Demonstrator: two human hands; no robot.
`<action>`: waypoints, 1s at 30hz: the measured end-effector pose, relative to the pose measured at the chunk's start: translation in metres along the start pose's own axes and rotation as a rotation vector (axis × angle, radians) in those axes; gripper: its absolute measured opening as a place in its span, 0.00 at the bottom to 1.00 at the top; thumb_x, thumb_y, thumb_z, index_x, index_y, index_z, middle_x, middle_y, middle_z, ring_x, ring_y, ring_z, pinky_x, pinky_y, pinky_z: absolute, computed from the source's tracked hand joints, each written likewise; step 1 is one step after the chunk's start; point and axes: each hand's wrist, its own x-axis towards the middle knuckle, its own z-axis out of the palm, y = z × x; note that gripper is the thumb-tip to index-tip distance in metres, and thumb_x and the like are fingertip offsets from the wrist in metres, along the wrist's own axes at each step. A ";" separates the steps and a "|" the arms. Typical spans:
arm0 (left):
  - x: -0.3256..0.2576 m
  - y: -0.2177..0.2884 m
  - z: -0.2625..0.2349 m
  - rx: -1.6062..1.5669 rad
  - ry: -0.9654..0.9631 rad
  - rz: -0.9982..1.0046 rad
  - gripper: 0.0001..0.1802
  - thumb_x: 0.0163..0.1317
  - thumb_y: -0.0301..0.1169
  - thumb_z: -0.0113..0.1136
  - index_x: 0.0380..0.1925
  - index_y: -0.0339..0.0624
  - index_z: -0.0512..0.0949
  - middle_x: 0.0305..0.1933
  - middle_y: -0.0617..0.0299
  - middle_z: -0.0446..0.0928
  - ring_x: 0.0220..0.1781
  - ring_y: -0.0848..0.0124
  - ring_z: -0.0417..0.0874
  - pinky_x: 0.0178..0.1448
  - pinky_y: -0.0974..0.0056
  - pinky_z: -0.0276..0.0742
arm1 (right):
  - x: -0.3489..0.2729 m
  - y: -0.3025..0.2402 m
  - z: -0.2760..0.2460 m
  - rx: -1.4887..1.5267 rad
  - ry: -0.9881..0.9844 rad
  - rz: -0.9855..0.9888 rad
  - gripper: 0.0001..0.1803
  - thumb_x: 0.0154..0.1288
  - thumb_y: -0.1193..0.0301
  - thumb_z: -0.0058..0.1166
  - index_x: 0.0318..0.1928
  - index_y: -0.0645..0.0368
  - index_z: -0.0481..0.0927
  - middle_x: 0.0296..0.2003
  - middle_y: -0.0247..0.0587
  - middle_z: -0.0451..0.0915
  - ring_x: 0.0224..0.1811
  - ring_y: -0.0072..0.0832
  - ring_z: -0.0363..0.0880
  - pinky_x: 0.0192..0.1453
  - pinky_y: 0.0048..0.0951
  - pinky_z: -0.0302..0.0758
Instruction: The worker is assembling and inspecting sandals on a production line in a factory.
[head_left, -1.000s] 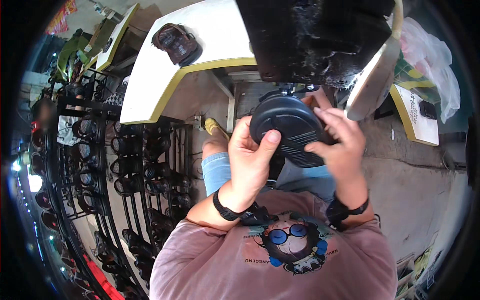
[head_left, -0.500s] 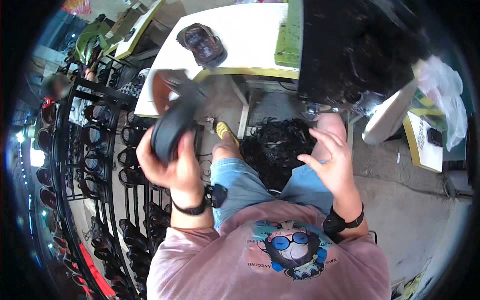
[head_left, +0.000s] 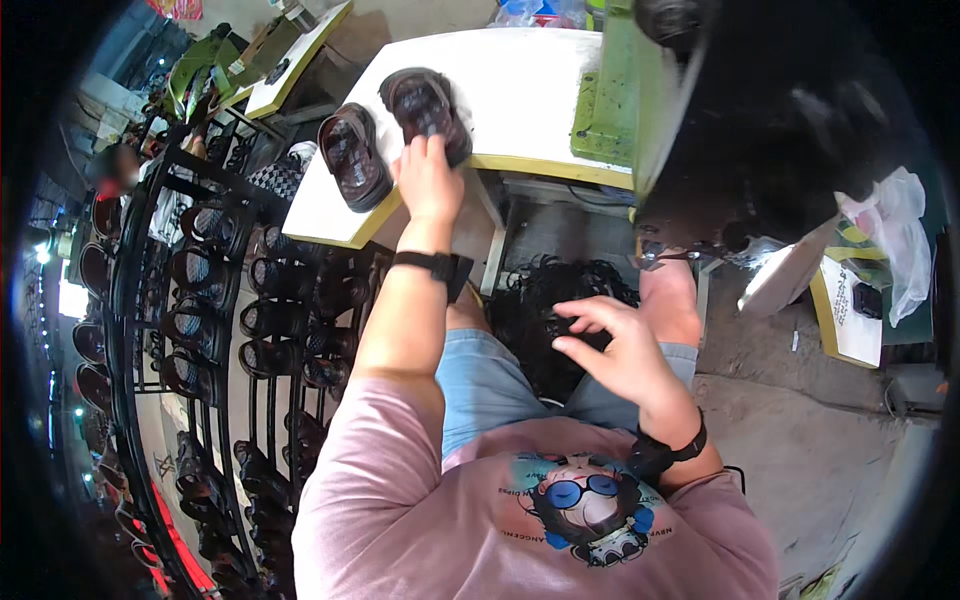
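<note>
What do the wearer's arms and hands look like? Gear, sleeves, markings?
Left hand and right hand: both bare, no gloves. Each wrist wears a black strap, left strap and right strap, with a dark blocky piece attached. Short dusty-pink sleeves, left sleeve and right sleeve. No cables visible on the forearms.

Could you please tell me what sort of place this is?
Probably a sandal workshop: a black rack holds dark sandals, two more sandals rest on the white table, and dark strips, perhaps trimmings, form a heap.
</note>
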 end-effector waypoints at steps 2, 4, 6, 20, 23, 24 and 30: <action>-0.014 0.011 -0.027 -0.131 -0.031 0.125 0.18 0.36 0.25 0.64 0.33 0.46 0.76 0.33 0.60 0.72 0.41 0.58 0.74 0.46 0.56 0.64 | -0.002 -0.003 0.002 0.052 -0.012 0.050 0.19 0.52 0.70 0.65 0.45 0.61 0.79 0.36 0.43 0.80 0.36 0.33 0.80 0.39 0.29 0.76; -0.034 0.045 -0.080 -0.390 -0.095 0.306 0.17 0.32 0.26 0.63 0.28 0.45 0.76 0.28 0.60 0.71 0.36 0.58 0.73 0.44 0.56 0.64 | -0.005 0.009 0.001 -0.060 0.086 -0.005 0.22 0.52 0.69 0.66 0.48 0.63 0.77 0.41 0.44 0.79 0.44 0.38 0.78 0.48 0.34 0.75; -0.055 0.080 -0.138 -0.723 -0.011 0.563 0.17 0.28 0.27 0.63 0.26 0.45 0.78 0.25 0.64 0.74 0.27 0.63 0.75 0.42 0.59 0.65 | -0.003 0.006 0.005 -0.371 0.432 -0.086 0.33 0.48 0.64 0.67 0.53 0.62 0.70 0.45 0.52 0.75 0.52 0.49 0.71 0.58 0.42 0.68; -0.103 0.187 -0.163 -1.841 -0.676 -0.313 0.25 0.57 0.29 0.60 0.54 0.32 0.68 0.51 0.53 0.76 0.52 0.66 0.78 0.59 0.62 0.72 | -0.098 -0.040 -0.065 -0.957 0.517 -0.320 0.32 0.45 0.61 0.69 0.49 0.62 0.72 0.38 0.41 0.75 0.37 0.38 0.75 0.45 0.35 0.73; -0.108 0.206 -0.152 -2.026 -0.528 -0.403 0.25 0.59 0.34 0.59 0.53 0.31 0.67 0.51 0.50 0.75 0.53 0.62 0.78 0.59 0.59 0.74 | -0.108 -0.037 -0.059 -0.059 -0.109 -0.417 0.15 0.46 0.65 0.66 0.35 0.53 0.77 0.35 0.33 0.79 0.39 0.37 0.79 0.45 0.38 0.74; -0.109 0.207 -0.152 -2.027 -0.536 -0.402 0.25 0.59 0.34 0.59 0.53 0.31 0.67 0.51 0.50 0.75 0.53 0.62 0.78 0.59 0.59 0.74 | -0.107 -0.029 -0.057 0.018 -0.319 -0.129 0.16 0.47 0.65 0.66 0.37 0.53 0.78 0.38 0.34 0.79 0.45 0.37 0.79 0.50 0.39 0.73; -0.111 0.200 -0.167 -2.349 -0.466 -0.697 0.27 0.60 0.36 0.59 0.56 0.32 0.67 0.56 0.53 0.73 0.57 0.64 0.74 0.63 0.58 0.68 | -0.126 0.054 -0.050 1.103 0.569 -0.078 0.40 0.53 0.57 0.62 0.64 0.58 0.62 0.63 0.43 0.64 0.67 0.41 0.60 0.70 0.46 0.56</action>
